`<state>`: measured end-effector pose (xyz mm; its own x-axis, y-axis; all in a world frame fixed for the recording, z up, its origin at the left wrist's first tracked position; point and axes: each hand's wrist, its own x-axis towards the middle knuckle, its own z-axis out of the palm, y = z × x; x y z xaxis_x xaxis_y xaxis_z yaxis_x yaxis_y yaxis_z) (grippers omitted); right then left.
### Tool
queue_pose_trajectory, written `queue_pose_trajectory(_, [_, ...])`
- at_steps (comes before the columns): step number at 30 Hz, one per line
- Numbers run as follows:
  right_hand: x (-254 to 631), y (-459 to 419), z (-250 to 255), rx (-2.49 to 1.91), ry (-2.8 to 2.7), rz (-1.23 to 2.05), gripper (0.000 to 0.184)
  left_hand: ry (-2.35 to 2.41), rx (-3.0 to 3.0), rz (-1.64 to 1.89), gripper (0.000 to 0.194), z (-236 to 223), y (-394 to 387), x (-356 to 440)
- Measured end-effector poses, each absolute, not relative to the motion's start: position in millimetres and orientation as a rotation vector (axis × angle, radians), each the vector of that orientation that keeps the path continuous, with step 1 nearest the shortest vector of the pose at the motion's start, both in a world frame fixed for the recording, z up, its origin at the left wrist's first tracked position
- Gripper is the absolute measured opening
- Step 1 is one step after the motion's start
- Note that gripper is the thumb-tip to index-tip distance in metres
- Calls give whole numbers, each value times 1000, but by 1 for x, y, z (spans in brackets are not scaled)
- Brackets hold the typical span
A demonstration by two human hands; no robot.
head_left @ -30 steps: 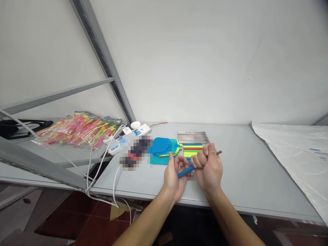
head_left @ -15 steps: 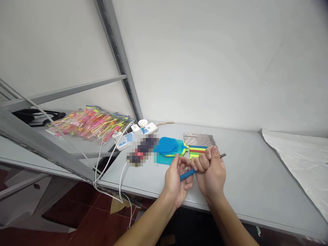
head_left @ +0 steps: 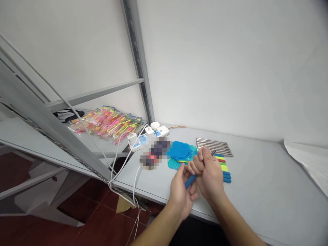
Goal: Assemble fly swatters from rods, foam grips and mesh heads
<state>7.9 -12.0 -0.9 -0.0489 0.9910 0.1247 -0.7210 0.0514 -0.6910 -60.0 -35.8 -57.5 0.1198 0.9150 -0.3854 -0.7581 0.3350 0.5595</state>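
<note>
Both hands meet just above the near edge of the grey table. The right hand is balled into a fist round a thin metal rod, whose tip pokes out past the knuckles toward the wall. The left hand has its fingers curled and pinched on a blue handle that sits on the rod's near end, so the two hands hold one piece between them, tilted and clear of the tabletop. Just behind the fists lies a row of coloured handles, green, yellow, red and blue, and beyond those a flat row of bare metal rods. To the left of the handles rests a small stack of blue mesh swatter heads, with a blurred patch beside them. Further left, white power strips with trailing cables sit at the table's corner, and a heap of bright packets lies on the neighbouring shelf. A plastic sheet covers the far right.
</note>
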Motion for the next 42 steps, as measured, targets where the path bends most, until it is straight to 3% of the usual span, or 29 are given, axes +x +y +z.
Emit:
queue_pose_trajectory(4, [3,-2,8,-542,-758,1552,37,833,760,1239,39,-53,-35,-82])
queue_pose_trajectory(9, [2,18,-2,-743,-1104,1562,36,893,1185,1045,29,-47,-31,-107])
queue_pose_trajectory(11, [5,32,-9,-842,-1421,1391,40,831,1105,1025,27,-52,-29,-110])
queue_pose_trajectory(16, [24,77,-22,-1027,-2296,573,51,798,758,1147,26,-72,-27,-107])
queue_pose_trajectory(21, [40,90,-44,-1055,-2789,188,66,836,647,1168,23,-75,-27,-105])
queue_pose_trajectory(30, [44,69,-50,-747,-2774,-365,34,852,684,1141,23,-81,-24,-103])
queue_pose_trajectory(35, [61,70,-24,-608,-2658,-535,30,843,640,1183,32,-78,-25,-104])
queue_pose_trajectory(39, [94,73,0,-777,-2345,-505,17,751,761,1056,49,-58,-18,-95])
queue_pose_trajectory(42, [125,74,9,-1092,-1950,-193,17,621,964,852,56,-35,-4,-73])
